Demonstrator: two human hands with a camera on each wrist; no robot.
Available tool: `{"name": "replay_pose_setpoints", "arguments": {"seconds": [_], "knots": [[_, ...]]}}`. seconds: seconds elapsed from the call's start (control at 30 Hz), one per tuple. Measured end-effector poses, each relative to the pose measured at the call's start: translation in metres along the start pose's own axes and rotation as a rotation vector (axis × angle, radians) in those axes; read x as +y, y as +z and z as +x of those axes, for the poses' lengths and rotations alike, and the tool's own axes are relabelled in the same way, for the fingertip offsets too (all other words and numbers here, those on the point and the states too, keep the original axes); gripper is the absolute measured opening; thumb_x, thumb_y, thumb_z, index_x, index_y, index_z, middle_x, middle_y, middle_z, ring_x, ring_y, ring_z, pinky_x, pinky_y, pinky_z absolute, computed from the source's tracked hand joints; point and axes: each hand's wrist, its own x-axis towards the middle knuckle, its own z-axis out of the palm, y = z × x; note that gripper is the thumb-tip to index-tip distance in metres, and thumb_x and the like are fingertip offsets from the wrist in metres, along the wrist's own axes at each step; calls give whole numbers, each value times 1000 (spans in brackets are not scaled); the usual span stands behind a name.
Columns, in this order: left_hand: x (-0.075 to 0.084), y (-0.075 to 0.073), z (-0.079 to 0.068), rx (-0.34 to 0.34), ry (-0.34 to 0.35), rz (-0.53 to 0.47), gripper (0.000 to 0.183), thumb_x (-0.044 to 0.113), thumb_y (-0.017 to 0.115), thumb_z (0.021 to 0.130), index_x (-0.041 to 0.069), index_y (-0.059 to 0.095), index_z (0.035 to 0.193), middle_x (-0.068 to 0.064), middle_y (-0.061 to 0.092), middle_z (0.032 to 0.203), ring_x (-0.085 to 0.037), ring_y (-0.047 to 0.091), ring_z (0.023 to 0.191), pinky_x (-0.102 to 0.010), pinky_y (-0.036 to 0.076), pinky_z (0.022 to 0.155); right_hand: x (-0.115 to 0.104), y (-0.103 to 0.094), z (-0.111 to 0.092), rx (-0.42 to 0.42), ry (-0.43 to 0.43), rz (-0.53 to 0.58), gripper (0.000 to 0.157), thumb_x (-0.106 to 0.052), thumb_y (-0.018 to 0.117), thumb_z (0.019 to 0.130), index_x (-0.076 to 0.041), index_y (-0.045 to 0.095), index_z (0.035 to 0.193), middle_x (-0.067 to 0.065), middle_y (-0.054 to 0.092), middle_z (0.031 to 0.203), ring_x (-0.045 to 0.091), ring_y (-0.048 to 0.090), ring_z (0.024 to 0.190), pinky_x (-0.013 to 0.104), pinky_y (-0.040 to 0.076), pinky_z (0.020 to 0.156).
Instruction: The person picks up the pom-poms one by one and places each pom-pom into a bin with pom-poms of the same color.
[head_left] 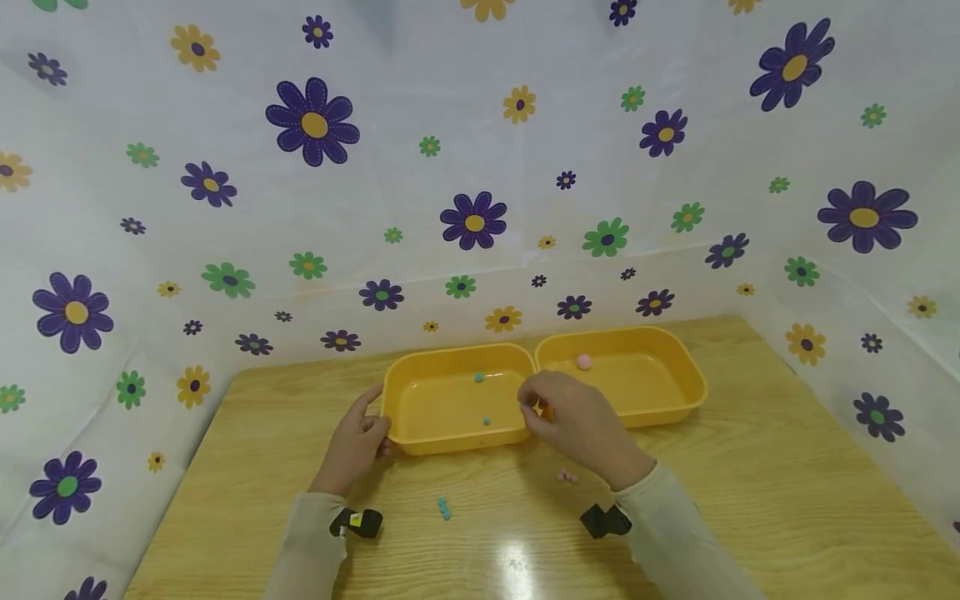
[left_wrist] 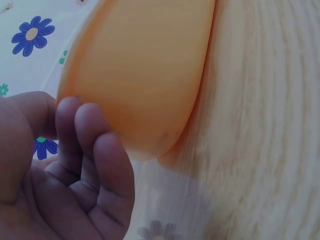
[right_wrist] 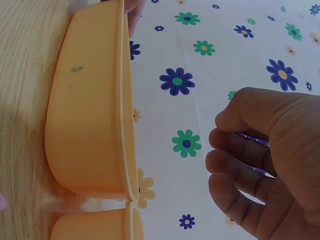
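My left hand [head_left: 354, 442] grips the left end of a yellow plastic box [head_left: 450, 446], thumb at the rim and fingers curled against its outer wall. Inside this box lie two small blue balls, one [head_left: 478, 378] towards the back and a smaller one [head_left: 486, 422] near the front. My right hand [head_left: 581, 421] hovers over the place where the two boxes meet, thumb and index finger pinched together. A tiny pale-blue piece [head_left: 523, 405] shows at its fingertips, mostly hidden. A pink ball [head_left: 584, 362] sits in the second yellow box [head_left: 663, 414].
On the wooden table [head_left: 390, 542], a short lumpy blue strip [head_left: 444, 508] lies in front of the left box. A small pink lumpy piece [head_left: 567, 476] lies near my right forearm. A flower-print sheet [head_left: 405, 192] hangs behind the table and along both sides.
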Motion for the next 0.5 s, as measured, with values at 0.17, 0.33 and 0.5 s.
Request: {"name": "replay_pose_setpoints", "arguments": {"seconds": [0.17,0.33,0.5], "knots": [[1,1,-3,1,-6,3,59,11,51,105,18,32,160,-8,63,79,-19,60,67,-28,53,62,3,0,-2,-10,6,0,17,-3,76,88,-13,67,97,-4,69,93,13,64,79,23,55,67],[2,1,-5,1,-3,6,59,12,51,105,18,32,160,-9,63,79,-19,60,68,-28,53,62,5,1,-4,-5,4,-14,16,-5,76,88,-14,66,97,-4,68,92,10,61,78,21,54,66],[3,2,-6,0,-10,-4,59,13,51,105,18,31,161,-8,63,79,-19,60,69,-28,53,63,6,1,-5,3,-5,-17,15,-6,76,89,-14,66,97,-5,67,91,10,61,77,21,54,65]]}}
